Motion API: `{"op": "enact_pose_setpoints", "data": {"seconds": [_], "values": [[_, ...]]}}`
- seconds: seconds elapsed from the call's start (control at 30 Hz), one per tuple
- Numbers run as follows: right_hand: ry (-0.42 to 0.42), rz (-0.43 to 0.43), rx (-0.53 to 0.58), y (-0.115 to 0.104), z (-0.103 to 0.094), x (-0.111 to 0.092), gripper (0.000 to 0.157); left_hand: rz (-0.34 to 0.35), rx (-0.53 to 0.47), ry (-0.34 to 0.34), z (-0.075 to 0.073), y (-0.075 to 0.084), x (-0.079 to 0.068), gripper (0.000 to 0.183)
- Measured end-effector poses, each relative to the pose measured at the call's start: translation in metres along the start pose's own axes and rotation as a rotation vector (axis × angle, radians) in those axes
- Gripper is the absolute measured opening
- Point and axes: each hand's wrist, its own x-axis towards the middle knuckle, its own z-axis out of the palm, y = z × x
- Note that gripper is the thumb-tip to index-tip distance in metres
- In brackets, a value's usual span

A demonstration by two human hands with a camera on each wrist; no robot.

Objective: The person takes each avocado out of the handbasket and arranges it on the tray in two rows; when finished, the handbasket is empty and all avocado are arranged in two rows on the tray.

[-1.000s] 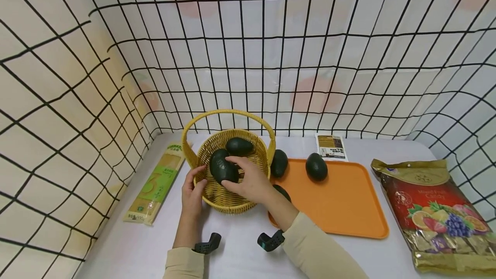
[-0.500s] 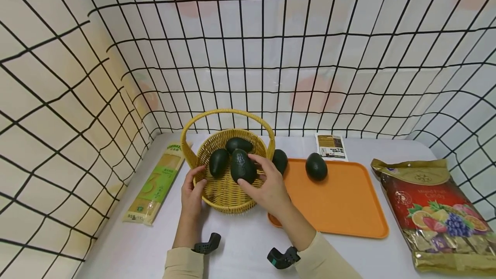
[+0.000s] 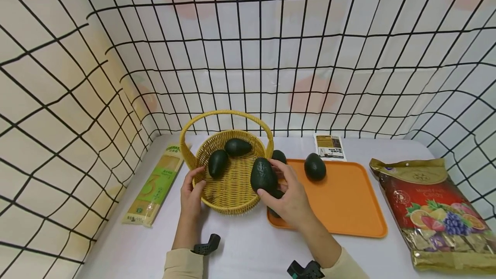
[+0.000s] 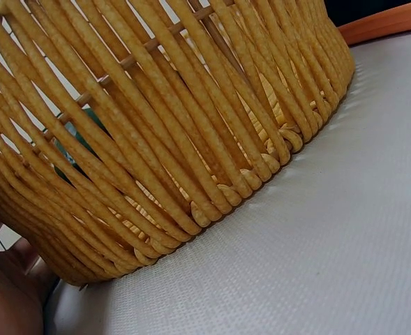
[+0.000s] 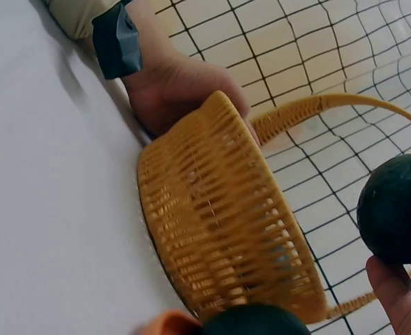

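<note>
A dark green avocado [image 3: 264, 175] is pinched between the thumb and fingers of my right hand [image 3: 292, 197], over the right side of the yellow wicker basket [image 3: 232, 207]. The right wrist view shows that avocado [image 5: 395, 209] raised above the basket's rim. On the basket's left rim, my left hand [image 3: 191, 195] grips with thumb and fingers. Two avocados lie inside, one at the back [image 3: 238, 147] and one at the left [image 3: 218, 163]. Partly hidden by my right hand, another avocado [image 3: 275, 212] is at the orange tray's near left.
The orange tray [image 3: 348, 201] lies right of the basket, with an avocado [image 3: 315, 167] at its back. Another avocado [image 3: 279, 156] shows behind my right hand. A noodle pack [image 3: 155, 188] lies left, a candy bag [image 3: 434, 214] far right, a small packet [image 3: 330, 147] behind. Black mesh surrounds the table.
My right hand has lifted an avocado from among those in the basket and moved it right, to the right rim. The left hand has stayed on the left rim.
</note>
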Motion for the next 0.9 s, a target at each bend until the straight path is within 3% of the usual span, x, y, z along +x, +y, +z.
{"op": "enact_pose_setpoints", "data": {"seconds": [0.37,0.9], "values": [[0.068,0.005,-0.043,0.011,-0.037,-0.012,0.076,-0.006,-0.008,0.000,0.001,0.000,-0.001,0.041],[0.036,0.159,-0.186,0.043,-0.083,-0.035,0.082,0.011,-0.017,0.004,0.001,-0.001,0.000,0.040]]}}
